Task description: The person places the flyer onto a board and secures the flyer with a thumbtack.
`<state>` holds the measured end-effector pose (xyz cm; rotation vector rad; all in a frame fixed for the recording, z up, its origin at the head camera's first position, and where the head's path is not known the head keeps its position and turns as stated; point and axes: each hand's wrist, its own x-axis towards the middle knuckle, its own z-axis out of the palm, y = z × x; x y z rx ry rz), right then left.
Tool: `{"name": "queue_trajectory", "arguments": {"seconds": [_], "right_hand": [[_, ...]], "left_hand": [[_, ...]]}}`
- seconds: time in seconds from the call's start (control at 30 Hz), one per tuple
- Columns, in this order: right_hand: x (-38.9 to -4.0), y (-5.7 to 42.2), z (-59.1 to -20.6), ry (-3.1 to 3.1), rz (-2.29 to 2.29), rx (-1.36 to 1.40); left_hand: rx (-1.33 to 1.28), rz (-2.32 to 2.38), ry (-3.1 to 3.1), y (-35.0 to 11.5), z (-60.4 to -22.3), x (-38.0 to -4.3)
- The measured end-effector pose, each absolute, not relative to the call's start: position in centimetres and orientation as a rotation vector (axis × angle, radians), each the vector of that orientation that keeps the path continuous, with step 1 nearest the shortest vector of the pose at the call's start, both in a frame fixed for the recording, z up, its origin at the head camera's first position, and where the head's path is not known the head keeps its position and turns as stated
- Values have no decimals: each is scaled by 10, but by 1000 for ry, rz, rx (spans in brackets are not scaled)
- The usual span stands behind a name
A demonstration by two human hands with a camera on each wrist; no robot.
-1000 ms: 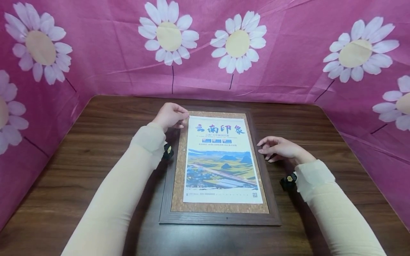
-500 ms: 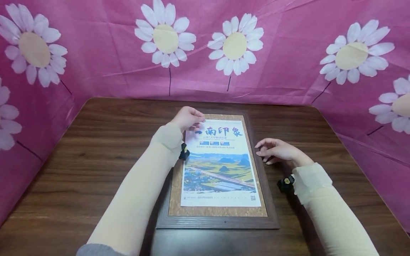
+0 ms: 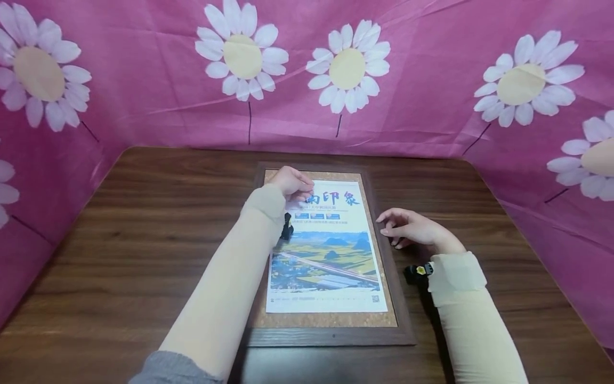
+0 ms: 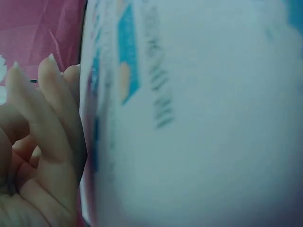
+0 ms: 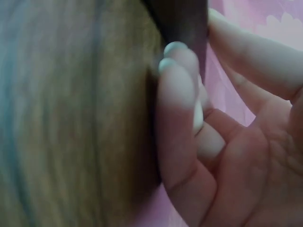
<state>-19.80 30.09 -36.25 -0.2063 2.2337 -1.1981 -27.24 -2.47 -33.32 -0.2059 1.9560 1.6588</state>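
A white poster (image 3: 326, 256) with large coloured characters above a landscape picture lies on the cork sheet (image 3: 297, 320) of a dark brown frame (image 3: 331, 337). My left hand (image 3: 292, 183) is over the poster's upper left part and hides some of its heading. In the left wrist view, its bent fingers (image 4: 49, 109) lie right along the poster's surface, and no thing shows clearly in them. My right hand (image 3: 414, 228) is at the frame's right side, fingers loosely bent. The right wrist view shows two fingertips right at a dark edge of the frame (image 5: 187, 21).
The dark wood-grain table (image 3: 144, 240) extends on both sides of the frame. Behind it hangs a pink cloth (image 3: 408, 106) printed with white daisies. Each wrist bears a small black camera, such as the right wrist camera (image 3: 416, 273).
My left hand has moved right from the poster's upper left corner onto its heading. The right hand stays beside the frame. The whole head view has shifted slightly.
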Motion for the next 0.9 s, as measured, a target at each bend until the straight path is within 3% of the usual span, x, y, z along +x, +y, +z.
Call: {"name": "queue_trajectory", "arguments": {"seconds": [0.9], "right_hand": [[-196, 303, -372, 2307, -1219, -179]], "left_hand": [[-267, 1668, 1958, -25, -337, -263]]}}
